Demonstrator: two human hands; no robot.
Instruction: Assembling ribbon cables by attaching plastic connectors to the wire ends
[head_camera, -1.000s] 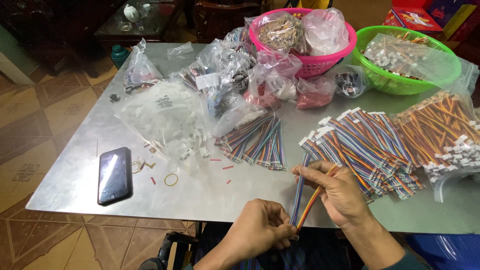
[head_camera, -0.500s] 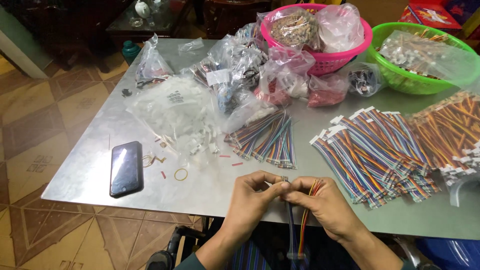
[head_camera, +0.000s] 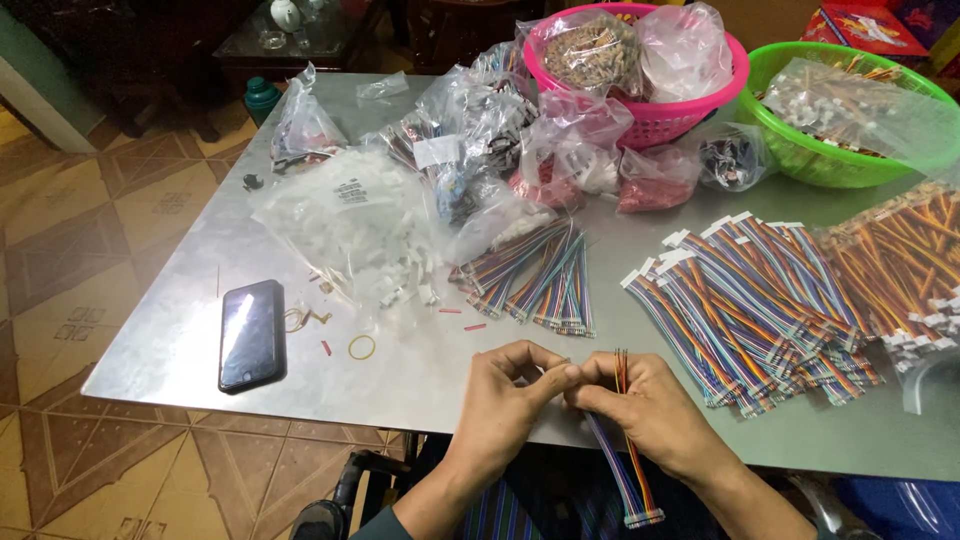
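Head view, steeply down, table (head_camera: 200, 340) near

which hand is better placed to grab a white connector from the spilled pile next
Left, probably. The left hand lies on the side of the white connector pile, with bare table between. The right hand grips the rainbow ribbon cable and lies farther away.

We see a dark-screened phone (head_camera: 251, 334) lying flat near the table's left edge, and beside it a clear bag (head_camera: 345, 222) of white parts bearing a small printed label. Behind it, further clear bags (head_camera: 470, 110) are heaped, one with a white label (head_camera: 437, 151). At far right stands a red box (head_camera: 868, 25).
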